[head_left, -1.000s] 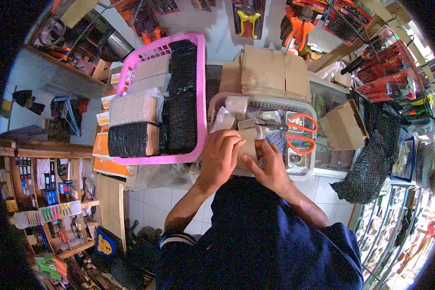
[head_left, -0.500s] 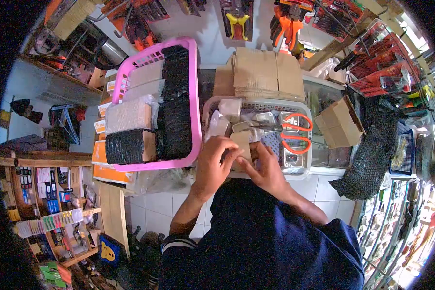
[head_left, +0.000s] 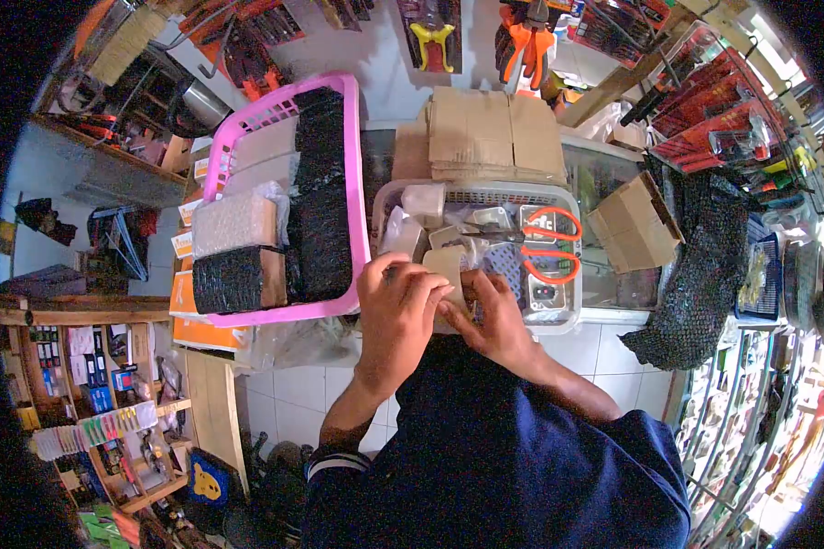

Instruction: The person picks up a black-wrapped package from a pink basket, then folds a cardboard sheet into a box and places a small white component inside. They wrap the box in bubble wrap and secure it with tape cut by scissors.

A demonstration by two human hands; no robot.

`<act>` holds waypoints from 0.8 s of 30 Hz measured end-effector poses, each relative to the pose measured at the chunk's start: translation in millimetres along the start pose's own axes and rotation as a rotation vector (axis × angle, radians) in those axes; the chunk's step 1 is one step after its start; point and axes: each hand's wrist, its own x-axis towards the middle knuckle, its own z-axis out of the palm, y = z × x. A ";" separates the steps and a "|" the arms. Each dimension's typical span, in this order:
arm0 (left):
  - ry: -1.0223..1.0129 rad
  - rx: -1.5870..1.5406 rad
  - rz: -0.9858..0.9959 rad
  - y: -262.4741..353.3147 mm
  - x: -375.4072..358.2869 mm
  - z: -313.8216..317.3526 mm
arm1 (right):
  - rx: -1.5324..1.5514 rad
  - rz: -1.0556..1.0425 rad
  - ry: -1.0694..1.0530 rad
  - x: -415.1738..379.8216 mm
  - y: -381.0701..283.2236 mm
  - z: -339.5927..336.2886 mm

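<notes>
Between my two hands is a small tan cardboard piece (head_left: 444,263), held upright over the near side of a pale plastic basket (head_left: 572,311). My left hand (head_left: 398,306) is closed on its left and lower part, with the fingers curled over. On the other side, my right hand (head_left: 493,320) pinches its lower right edge, and the fingertips of both hands nearly meet. The cardboard's lower end is hidden by the fingers. Scissors with orange handles (head_left: 553,245) lie across the basket, on top of small clear-packed parts (head_left: 545,295) and a blue-grey dotted packet (head_left: 504,265).
To the left stands a pink basket (head_left: 353,183) with black-wrapped and bubble-wrapped parcels (head_left: 233,224). Flat cardboard sheets (head_left: 485,133) are stacked behind the pale basket. An open carton (head_left: 634,224) and black bubble wrap (head_left: 700,284) lie at the right. Tools hang above, including orange-handled pliers (head_left: 526,50).
My left hand has turned further over the cardboard piece, and its fingers have closed in toward my right hand. The whole scene has shifted slightly left in view.
</notes>
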 end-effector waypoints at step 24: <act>0.013 -0.081 0.013 0.1 2.9 5.0 | -0.727 -0.196 -0.172 40.7 61.7 -117.5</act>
